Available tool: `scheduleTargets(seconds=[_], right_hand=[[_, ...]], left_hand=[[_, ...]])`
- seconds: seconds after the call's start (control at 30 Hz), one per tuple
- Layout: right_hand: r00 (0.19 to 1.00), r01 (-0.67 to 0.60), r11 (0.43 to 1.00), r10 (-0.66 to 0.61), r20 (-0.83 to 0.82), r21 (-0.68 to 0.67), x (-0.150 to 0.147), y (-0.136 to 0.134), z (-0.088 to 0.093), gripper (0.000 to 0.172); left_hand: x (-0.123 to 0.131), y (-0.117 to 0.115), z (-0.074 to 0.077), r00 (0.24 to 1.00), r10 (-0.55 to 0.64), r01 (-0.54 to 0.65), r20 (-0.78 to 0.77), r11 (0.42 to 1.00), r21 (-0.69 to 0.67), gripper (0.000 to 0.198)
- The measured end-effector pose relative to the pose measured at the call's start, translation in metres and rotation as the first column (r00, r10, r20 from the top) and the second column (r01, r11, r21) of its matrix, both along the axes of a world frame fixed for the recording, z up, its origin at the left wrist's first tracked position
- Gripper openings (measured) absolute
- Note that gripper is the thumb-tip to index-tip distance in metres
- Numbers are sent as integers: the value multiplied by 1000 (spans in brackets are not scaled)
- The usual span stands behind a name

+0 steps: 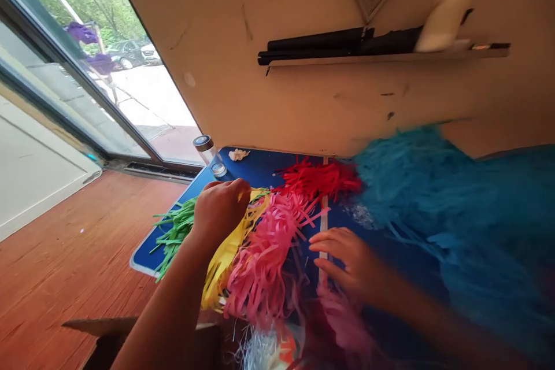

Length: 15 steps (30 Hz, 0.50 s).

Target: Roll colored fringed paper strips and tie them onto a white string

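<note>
Left hand (221, 207) curled at yellow strips (228, 257) (grip unclear), right hand (353, 260) spread, unclenched, beside pink strips (269, 243)

Single view, from head height, looked forward and down. Left hand (221, 208) lay near frame centre, right hand (349, 260) lower right of centre, both seen close up from behind. Blue table (264, 165) spread across middle and lower right at near range; wall (225, 81) stood beyond, across upper middle and right. Floor (87, 243) showed lower left. Depth opened at upper left, through glass door (110, 133) (parked cars (126, 54) sat farthest off).
</note>
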State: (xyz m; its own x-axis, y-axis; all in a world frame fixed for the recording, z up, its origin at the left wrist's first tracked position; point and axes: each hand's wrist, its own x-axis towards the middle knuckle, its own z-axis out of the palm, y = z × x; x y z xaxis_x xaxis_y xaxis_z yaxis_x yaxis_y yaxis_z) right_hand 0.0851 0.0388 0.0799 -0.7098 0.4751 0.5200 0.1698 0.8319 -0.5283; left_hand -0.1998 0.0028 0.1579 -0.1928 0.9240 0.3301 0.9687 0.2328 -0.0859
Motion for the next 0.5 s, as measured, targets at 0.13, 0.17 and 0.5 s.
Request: scheduleTargets(seconds=[0.13, 0.17, 0.5], right_hand=[[969, 66, 992, -90, -232, -109, -17, -8, 21, 18], [965, 73, 989, -103, -242, -129, -23, -9, 25, 20], [926, 356, 934, -353, 132, 0, -16, 39, -21, 19]], left_hand=[[50, 40, 35, 957, -253, 238, -140, 964, -115, 31], [61, 46, 41, 936, -313, 297, -159, 948, -118, 30], [113, 17, 11, 508, -849, 861, -148, 501, 85, 25]])
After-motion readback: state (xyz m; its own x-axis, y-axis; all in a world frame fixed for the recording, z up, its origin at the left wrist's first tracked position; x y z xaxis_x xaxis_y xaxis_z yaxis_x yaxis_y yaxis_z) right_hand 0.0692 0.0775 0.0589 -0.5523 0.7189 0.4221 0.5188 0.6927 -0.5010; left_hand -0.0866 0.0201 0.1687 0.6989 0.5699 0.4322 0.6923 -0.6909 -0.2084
